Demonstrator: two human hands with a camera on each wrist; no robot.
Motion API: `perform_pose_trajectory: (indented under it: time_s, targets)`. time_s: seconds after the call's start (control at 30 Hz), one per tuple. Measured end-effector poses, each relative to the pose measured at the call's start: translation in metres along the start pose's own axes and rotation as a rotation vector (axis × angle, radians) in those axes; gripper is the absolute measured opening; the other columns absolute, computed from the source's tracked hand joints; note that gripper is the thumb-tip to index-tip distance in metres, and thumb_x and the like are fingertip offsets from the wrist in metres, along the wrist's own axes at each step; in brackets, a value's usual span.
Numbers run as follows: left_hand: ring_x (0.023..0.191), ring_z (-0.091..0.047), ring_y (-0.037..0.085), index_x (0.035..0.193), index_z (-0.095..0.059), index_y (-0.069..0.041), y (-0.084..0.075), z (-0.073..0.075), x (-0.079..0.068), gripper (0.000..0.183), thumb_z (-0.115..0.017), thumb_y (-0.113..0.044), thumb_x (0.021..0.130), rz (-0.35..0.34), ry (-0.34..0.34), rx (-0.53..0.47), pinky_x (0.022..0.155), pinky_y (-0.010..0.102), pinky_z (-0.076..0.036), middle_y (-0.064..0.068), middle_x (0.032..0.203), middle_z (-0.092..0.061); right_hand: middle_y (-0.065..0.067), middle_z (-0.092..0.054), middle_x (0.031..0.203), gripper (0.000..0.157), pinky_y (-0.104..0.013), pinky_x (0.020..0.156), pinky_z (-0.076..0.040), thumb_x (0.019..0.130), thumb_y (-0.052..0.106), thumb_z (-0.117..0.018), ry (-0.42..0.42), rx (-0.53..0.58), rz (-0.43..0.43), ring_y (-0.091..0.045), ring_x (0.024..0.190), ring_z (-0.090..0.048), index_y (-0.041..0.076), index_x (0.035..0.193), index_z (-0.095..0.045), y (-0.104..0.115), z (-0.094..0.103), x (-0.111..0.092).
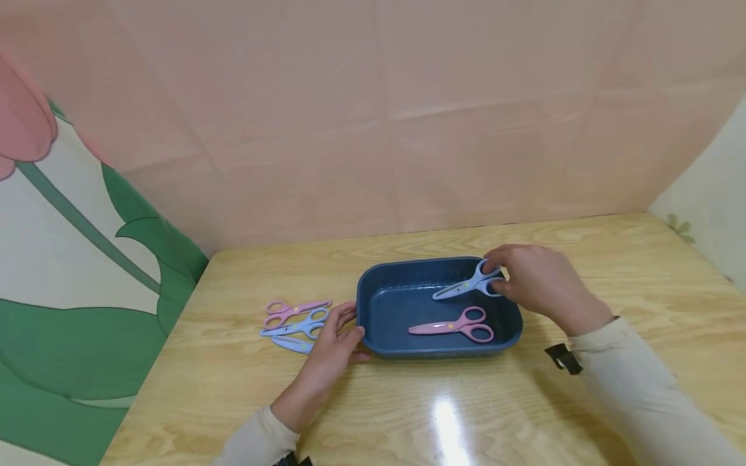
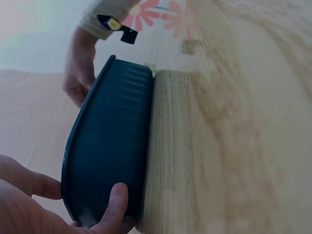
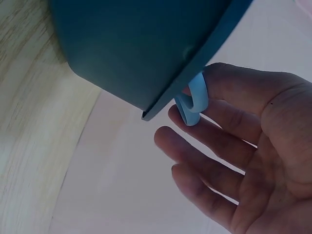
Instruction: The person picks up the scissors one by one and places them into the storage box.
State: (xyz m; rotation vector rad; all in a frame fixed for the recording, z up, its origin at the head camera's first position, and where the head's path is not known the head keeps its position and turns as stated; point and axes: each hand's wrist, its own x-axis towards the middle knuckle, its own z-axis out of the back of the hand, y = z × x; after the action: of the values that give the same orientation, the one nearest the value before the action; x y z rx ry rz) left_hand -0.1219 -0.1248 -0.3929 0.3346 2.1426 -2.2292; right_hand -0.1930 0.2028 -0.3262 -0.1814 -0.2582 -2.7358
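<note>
In the head view, right of the middle of the frame, the right hand [image 1: 536, 281] pinches light-blue scissors [image 1: 466, 285] by their handle loops, over the upper right of a dark blue tray [image 1: 387, 314]. The handle hold probably keeps the fingers off the blades. These scissors slant, blades to the lower left, handles to the upper right. Below them, pink scissors [image 1: 452, 326] lie in the tray, blades left, long axis nearly level across the frame. The left hand [image 1: 329, 349] holds the tray's left end, thumb by the lower-left corner, likely to steady it. Left of that hand, a small cluster lies on the wooden table [image 1: 373, 414]: a second pink pair [image 1: 287, 313], handles left; a second light-blue pair [image 1: 294, 327], blades left; and a third light-blue pair [image 1: 294, 345], partly hidden by the hand.

In the left wrist view, fingertips [image 2: 118, 192] of the left hand press the tray's outer wall at the bottom of the frame, another digit touching its rim.

In the right wrist view, the thumb and fingers close narrowly on a light-blue handle loop beside the tray's rim, at centre right; the outer fingers curl loosely. The blades are hidden here.
</note>
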Motion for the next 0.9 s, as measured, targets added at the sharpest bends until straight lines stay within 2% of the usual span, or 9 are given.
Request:
perform_pose_trajectory:
  time_s: [0.13, 0.2, 0.5, 0.7, 0.9]
  targets:
    - [0.124, -0.057, 0.036, 0.149, -0.032, -0.006, 0.0001, 0.0005, -0.0019, 0.049, -0.046, -0.006, 0.103, 0.002, -0.008, 0.002, 0.078, 0.041, -0.061, 0.022, 0.156, -0.034, -0.014, -0.072, 0.119, 0.021, -0.055, 0.085, -0.055, 0.08, 0.014, -0.079, 0.002, 0.024, 0.025, -0.037, 0.102, -0.069, 0.01, 0.1, -0.077, 0.0024, -0.0024, 0.001]
    - [0.124, -0.057, 0.036, 0.149, -0.032, -0.006, 0.0001, 0.0005, -0.0021, 0.049, -0.047, -0.006, 0.103, -0.001, -0.006, 0.006, 0.078, 0.041, -0.061, 0.022, 0.156, -0.034, -0.014, -0.072, 0.119, 0.02, -0.055, 0.087, -0.055, 0.08, 0.013, -0.079, 0.001, 0.03, 0.032, -0.037, 0.103, -0.069, 0.01, 0.099, -0.077, 0.0028, -0.003, 0.0009]
    - [0.123, -0.057, 0.035, 0.149, -0.033, -0.006, -0.0004, -0.0008, -0.0014, 0.049, -0.047, -0.006, 0.102, -0.012, 0.003, 0.011, 0.076, 0.04, -0.061, 0.022, 0.156, -0.035, -0.016, -0.073, 0.116, 0.022, -0.054, 0.084, -0.056, 0.079, 0.014, -0.081, 0.02, 0.037, 0.031, -0.032, 0.094, -0.07, 0.009, 0.1, -0.076, 0.005, -0.0058, 0.0008]
    - [0.121, -0.058, 0.034, 0.149, -0.033, -0.006, -0.0012, -0.0011, -0.0016, 0.048, -0.047, -0.007, 0.102, -0.006, 0.0, 0.019, 0.076, 0.04, -0.061, 0.022, 0.156, -0.035, -0.011, -0.075, 0.108, 0.023, -0.051, 0.077, -0.057, 0.078, 0.017, -0.082, 0.011, 0.019, 0.052, -0.027, 0.084, -0.07, 0.011, 0.099, -0.076, 0.0069, -0.0075, 0.0013]
    - [0.121, -0.059, 0.034, 0.149, -0.033, -0.006, -0.001, -0.0009, -0.0015, 0.049, -0.047, -0.007, 0.102, -0.006, 0.0, 0.018, 0.076, 0.039, -0.061, 0.022, 0.156, -0.035, -0.012, -0.074, 0.113, 0.023, -0.05, 0.077, -0.058, 0.079, 0.019, -0.082, 0.039, 0.011, 0.033, -0.027, 0.087, -0.07, 0.013, 0.1, -0.076, 0.0091, -0.0104, 0.0018]
